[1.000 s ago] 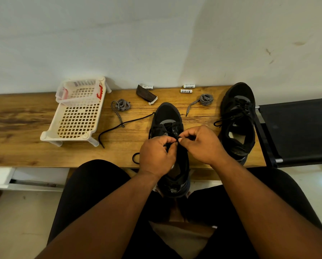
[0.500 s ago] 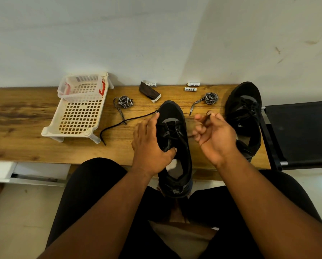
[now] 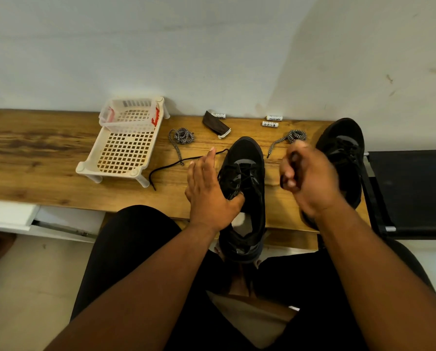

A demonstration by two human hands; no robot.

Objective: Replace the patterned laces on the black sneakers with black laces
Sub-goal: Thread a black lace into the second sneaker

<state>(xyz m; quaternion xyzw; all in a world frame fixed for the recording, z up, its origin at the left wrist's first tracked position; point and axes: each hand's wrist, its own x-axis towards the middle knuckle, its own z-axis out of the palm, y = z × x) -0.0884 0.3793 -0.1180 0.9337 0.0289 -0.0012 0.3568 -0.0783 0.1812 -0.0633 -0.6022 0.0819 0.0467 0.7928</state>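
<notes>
Resting w/ straight fingers (image 3: 206, 160) along the near sneaker's (image 3: 247, 173) left side, the left hand (image 3: 209, 193) has its thumb hooked onto the tongue/lace area; fingers extended, not curled round anything. Right hand (image 3: 310, 181): fingers curled in, blurred, raised just right of that sneaker; whether it pinches a lace end, cannot tell.

Task items:
- Near sneaker: black, toe to the wall, heel overhanging the wooden bench (image 3: 47, 158) edge, between the person's knees. Black lace threaded across its eyelets.
- Black lace (image 3: 176, 164): free end trails left from the toe over the bench, tip near the rack's front leg.
- Second sneaker (image 3: 343, 153): black, laced, at right end of bench, partly hidden behind right hand.
- Patterned laces, 2 coils: one (image 3: 182, 136) between rack and near sneaker's toe, one (image 3: 294, 136) just beyond right hand's knuckles.

Other:
- White plastic rack (image 3: 125, 148), perforated, left of centre.
- Dark folded pouch (image 3: 215, 125) by the wall.
- 3 small white labelled cylinders (image 3: 272, 121) by the wall; look like batteries.
- Black stool/frame (image 3: 412, 193) right of bench.

Vs. 0.5 s ago: left hand same placement, fingers a bit more spread. Right hand drawn slightly up/right, more blurred. Sneakers, laces, rack unmoved.
</notes>
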